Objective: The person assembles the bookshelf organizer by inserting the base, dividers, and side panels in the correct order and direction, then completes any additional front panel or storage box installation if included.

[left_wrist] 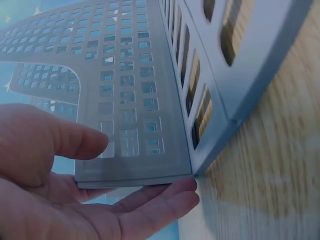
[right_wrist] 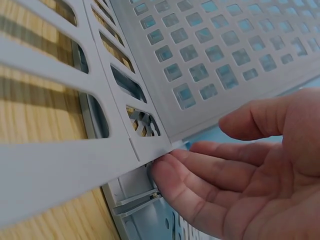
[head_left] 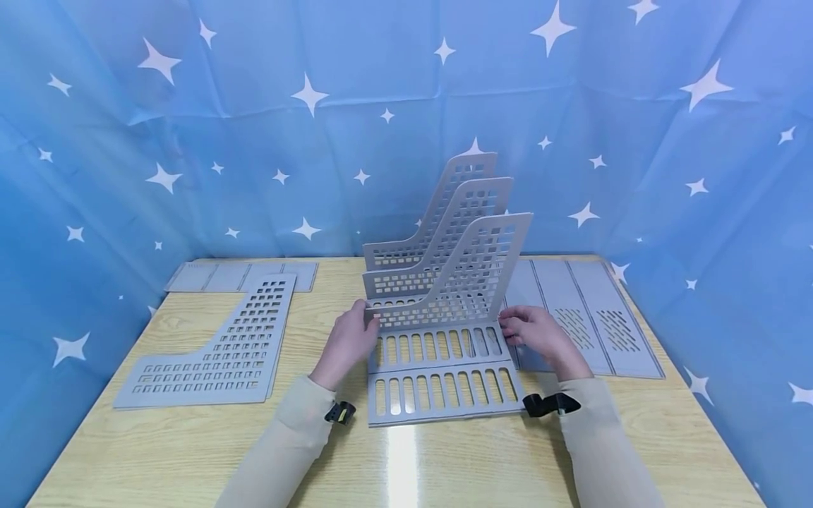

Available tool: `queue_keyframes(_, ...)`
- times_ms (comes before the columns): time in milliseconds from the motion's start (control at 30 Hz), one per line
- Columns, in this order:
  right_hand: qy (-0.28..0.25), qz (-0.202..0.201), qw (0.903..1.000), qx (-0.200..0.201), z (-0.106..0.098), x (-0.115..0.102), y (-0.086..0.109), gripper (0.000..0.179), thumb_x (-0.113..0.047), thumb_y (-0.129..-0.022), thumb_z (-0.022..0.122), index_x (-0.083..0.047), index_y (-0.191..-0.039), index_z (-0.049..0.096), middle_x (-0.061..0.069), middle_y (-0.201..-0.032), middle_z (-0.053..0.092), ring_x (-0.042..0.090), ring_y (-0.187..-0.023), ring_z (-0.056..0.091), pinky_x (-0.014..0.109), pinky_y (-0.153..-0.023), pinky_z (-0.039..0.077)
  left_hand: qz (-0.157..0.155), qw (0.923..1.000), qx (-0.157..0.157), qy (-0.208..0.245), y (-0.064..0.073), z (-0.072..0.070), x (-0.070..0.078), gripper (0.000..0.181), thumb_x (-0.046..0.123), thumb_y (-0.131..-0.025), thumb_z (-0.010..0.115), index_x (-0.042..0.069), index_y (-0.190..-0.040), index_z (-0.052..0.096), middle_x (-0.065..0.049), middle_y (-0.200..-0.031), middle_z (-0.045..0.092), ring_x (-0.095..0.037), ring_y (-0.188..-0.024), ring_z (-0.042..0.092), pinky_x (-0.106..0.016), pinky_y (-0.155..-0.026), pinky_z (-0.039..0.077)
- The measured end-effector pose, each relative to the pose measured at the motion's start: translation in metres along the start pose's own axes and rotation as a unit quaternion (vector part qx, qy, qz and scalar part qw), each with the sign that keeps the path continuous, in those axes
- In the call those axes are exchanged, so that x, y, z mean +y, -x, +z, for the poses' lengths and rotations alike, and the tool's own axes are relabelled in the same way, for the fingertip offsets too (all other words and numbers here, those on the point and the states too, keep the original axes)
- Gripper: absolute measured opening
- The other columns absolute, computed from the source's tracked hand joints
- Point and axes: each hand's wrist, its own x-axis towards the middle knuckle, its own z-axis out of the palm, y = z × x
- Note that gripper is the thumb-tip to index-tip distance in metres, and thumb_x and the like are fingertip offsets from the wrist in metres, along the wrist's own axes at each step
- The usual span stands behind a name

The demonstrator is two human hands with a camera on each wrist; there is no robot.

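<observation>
A partly assembled grey plastic file rack stands mid-table, with several upright perforated dividers on a slotted base [head_left: 444, 367]. The nearest divider [head_left: 438, 303] tilts slightly right in the head view. My left hand [head_left: 351, 340] holds this divider at its lower left edge; in the left wrist view the thumb [left_wrist: 82, 142] lies over its face and the other fingers pass along the edge to the base corner. At the right end, my right hand [head_left: 536, 333] touches the base edge with its fingertips [right_wrist: 167, 175]. Its thumb [right_wrist: 240, 122] is apart from the fingers, near the divider.
To the left lies a loose perforated side panel [head_left: 222, 353], apparently stacked on another. Behind it is a flat grey folded panel [head_left: 219, 276]. Right of the rack, larger hinged panels [head_left: 559, 296] lie flat. A blue star-patterned curtain [head_left: 356, 85] surrounds the wooden table [head_left: 190, 451].
</observation>
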Motion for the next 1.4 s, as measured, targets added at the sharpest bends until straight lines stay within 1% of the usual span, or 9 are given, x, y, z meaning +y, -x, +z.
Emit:
queue_keyframes(233, -0.012, -0.02, 0.9995, -0.02, -0.003, 0.006, -0.001, 0.041, -0.01, -0.11, 0.04, 0.015, -0.141, 0.048, 0.035, -0.139, 0.054, 0.037, -0.114, 0.063, 0.043, -0.092, 0.057, -0.02, 0.9994, 0.026, 0.012, 0.002, 0.002, 0.003, 0.042, 0.017, -0.107, 0.049, -0.01, -0.139, 0.05, -0.022, -0.089, 0.068, -0.019, -0.052, 0.051, -0.029, -0.045, 0.041)
queue_keyframes(367, -0.012, -0.033, 0.999, -0.026, -0.004, 0.007, -0.001, 0.041, -0.008, -0.11, 0.036, 0.015, -0.142, 0.045, 0.036, -0.139, 0.053, 0.039, -0.114, 0.061, 0.047, -0.094, 0.056, 0.001, 0.9989, 0.047, 0.005, 0.003, 0.004, 0.005, 0.047, 0.014, -0.109, 0.047, -0.016, -0.144, 0.045, -0.035, -0.113, 0.068, -0.023, -0.06, 0.059, -0.032, -0.048, 0.045)
queue_keyframes(500, -0.005, -0.035, 0.9993, -0.016, -0.002, 0.006, -0.002, 0.037, -0.009, -0.11, 0.037, 0.014, -0.138, 0.048, 0.035, -0.135, 0.056, 0.038, -0.109, 0.063, 0.047, -0.094, 0.056, 0.025, 0.9982, 0.054, -0.002, 0.002, 0.005, 0.005, 0.045, 0.014, -0.108, 0.051, -0.014, -0.143, 0.048, -0.034, -0.124, 0.066, -0.026, -0.073, 0.065, -0.033, -0.054, 0.049)
queue_keyframes(700, -0.032, -0.033, 0.9987, -0.023, -0.002, 0.005, -0.002, 0.041, -0.012, -0.111, 0.038, 0.015, -0.142, 0.043, 0.037, -0.142, 0.05, 0.042, -0.118, 0.061, 0.049, -0.099, 0.054, 0.019, 0.999, 0.03, 0.027, -0.002, 0.0, -0.003, 0.042, 0.016, -0.109, 0.049, -0.007, -0.144, 0.05, -0.023, -0.113, 0.071, -0.023, -0.073, 0.064, -0.034, -0.058, 0.051)
queue_keyframes(800, -0.049, -0.034, 0.9978, -0.03, -0.004, 0.005, -0.001, 0.045, -0.015, -0.112, 0.037, 0.015, -0.146, 0.039, 0.038, -0.147, 0.045, 0.046, -0.126, 0.057, 0.049, -0.101, 0.053, 0.013, 0.9984, 0.022, 0.051, -0.005, -0.005, -0.006, 0.046, 0.018, -0.109, 0.049, -0.003, -0.149, 0.046, -0.022, -0.119, 0.07, -0.028, -0.093, 0.07, -0.041, -0.075, 0.058)
queue_keyframes(933, -0.059, -0.041, 0.997, -0.03, -0.006, 0.003, -0.001, 0.048, -0.016, -0.113, 0.038, 0.013, -0.151, 0.034, 0.036, -0.152, 0.04, 0.049, -0.132, 0.051, 0.052, -0.105, 0.05, 0.014, 0.9963, -0.004, 0.084, -0.009, -0.005, -0.007, 0.052, 0.017, -0.108, 0.05, -0.001, -0.154, 0.038, -0.025, -0.136, 0.062, -0.038, -0.12, 0.065, -0.049, -0.096, 0.056)
queue_keyframes(1133, -0.054, -0.062, 0.9957, -0.042, -0.006, 0.005, -0.002, 0.052, -0.011, -0.111, 0.04, 0.015, -0.154, 0.028, 0.038, -0.155, 0.035, 0.05, -0.134, 0.048, 0.056, -0.111, 0.043, 0.011, 0.9927, -0.054, 0.107, -0.014, -0.002, -0.01, 0.062, 0.015, -0.107, 0.049, -0.002, -0.161, 0.022, -0.029, -0.151, 0.048, -0.041, -0.133, 0.056, -0.051, -0.109, 0.048)
queue_keyframes(1267, -0.062, -0.06, 0.995, -0.05, -0.007, 0.005, -0.001, 0.053, -0.012, -0.111, 0.042, 0.015, -0.154, 0.028, 0.037, -0.157, 0.031, 0.051, -0.137, 0.045, 0.058, -0.113, 0.041, 0.009, 0.9948, -0.073, 0.07, -0.012, -0.017, -0.013, 0.066, 0.018, -0.108, 0.048, -0.001, -0.163, 0.017, -0.028, -0.157, 0.042, -0.043, -0.139, 0.05, -0.054, -0.114, 0.042)
queue_keyframes(1400, -0.066, -0.063, 0.9941, -0.059, -0.007, 0.005, 0.001, 0.052, -0.012, -0.111, 0.043, 0.015, -0.153, 0.03, 0.037, -0.159, 0.028, 0.053, -0.14, 0.04, 0.059, -0.115, 0.038, 0.002, 0.9981, -0.061, 0.004, -0.006, -0.052, -0.026, 0.066, 0.022, -0.109, 0.047, -0.001, -0.163, 0.018, -0.029, -0.158, 0.038, -0.046, -0.141, 0.045, -0.059, -0.115, 0.038)
